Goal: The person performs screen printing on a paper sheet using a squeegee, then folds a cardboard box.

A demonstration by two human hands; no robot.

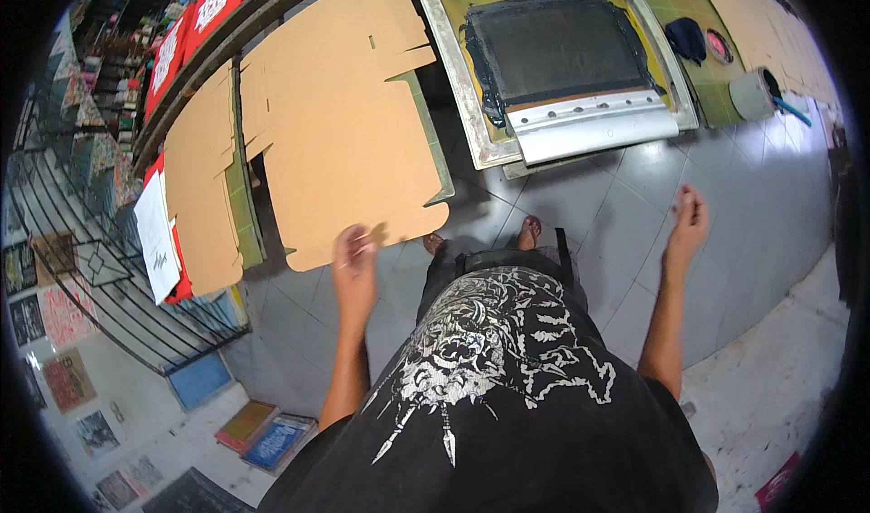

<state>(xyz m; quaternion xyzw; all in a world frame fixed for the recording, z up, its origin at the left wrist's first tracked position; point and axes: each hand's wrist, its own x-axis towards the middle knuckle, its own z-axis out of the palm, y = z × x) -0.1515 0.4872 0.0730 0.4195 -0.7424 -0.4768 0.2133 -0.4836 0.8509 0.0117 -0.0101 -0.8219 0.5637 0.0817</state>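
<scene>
My left hand (355, 248) is raised by the near edge of a flat, brown die-cut cardboard sheet (335, 123). Its fingers are loosely bent and apart, and I see nothing held in them. Over the tiled floor to the right hangs my right hand (691, 221), fingers half curled, with no object visible in it. The cardboard lies on a green board (430, 137) that shows along its right side. To the right of it is a screen-printing frame (471, 132) with dark ink spread over its mesh (557, 46). A wide squeegee with a silver metal handle (594, 130) rests across the frame's near end.
A second cardboard sheet (201, 178) lies at left, beside red fabric and a white paper (156, 237). A grey tub (752, 94) with a blue-handled tool, a dark cloth (686, 40) and a small ink pot (720, 46) stand at far right. A black railing (100, 268) runs along the left.
</scene>
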